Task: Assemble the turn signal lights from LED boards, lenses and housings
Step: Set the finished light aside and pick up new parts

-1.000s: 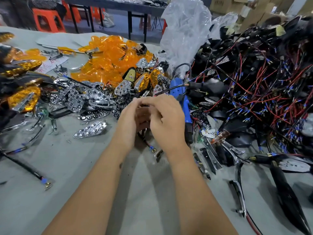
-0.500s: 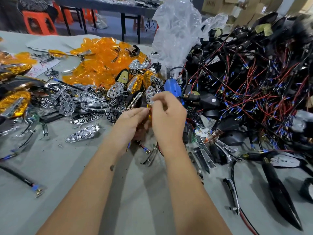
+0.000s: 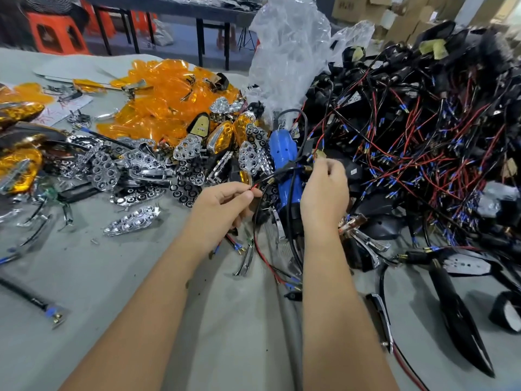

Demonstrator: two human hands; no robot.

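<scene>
Your left hand (image 3: 225, 204) now pinches a thin red-and-black wire lead (image 3: 260, 185) between thumb and forefinger, with a small amber lens (image 3: 245, 176) showing just above the fingertips; whether that lens is in your grip or lying on the heap cannot be told. Half a second ago both hands were pressed together over one part; they have since drawn apart, the right moving up and toward the wiring. Judgement: the lead is being pulled out or routed, so this unit is mid-assembly, not closed. Your right hand (image 3: 324, 193) has its fingers curled together round the black cable bundle (image 3: 296, 162) where it crosses the blue electric screwdriver (image 3: 284, 165); the exact piece pinched at the fingertips is hidden. Beyond, the orange lens pile (image 3: 166, 94) lies at the back, chrome reflectors (image 3: 104, 170) spread to the left, and black housings with red wiring (image 3: 423, 122) are heaped on the right of the grey worktop (image 3: 112, 277).
</scene>
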